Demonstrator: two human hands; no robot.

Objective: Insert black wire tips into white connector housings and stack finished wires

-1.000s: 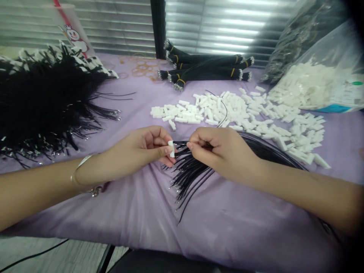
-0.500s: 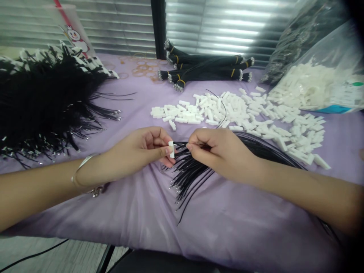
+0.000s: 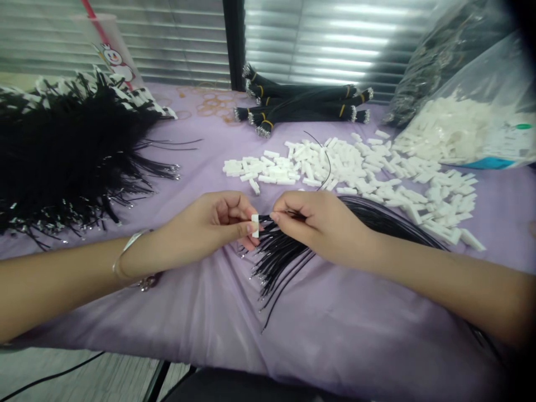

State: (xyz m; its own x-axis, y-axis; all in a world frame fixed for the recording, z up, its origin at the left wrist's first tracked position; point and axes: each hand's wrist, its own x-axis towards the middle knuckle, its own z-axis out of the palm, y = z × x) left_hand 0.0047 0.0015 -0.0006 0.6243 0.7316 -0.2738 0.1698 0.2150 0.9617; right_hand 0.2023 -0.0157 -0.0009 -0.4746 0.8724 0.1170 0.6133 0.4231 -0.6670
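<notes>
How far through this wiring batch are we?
Done, by the look of it: the heap of black wires with white housings. In hand: left hand pinches a white housing; right hand holds black wires at it. Left: many loose housings.

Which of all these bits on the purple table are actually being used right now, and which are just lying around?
In use:
left hand pinching a white connector housing
right hand holding black wires at the housing

Lying about:
loose white housings
banded wire bundles
big heap of black wires
bag of white housings
plastic cup
</notes>
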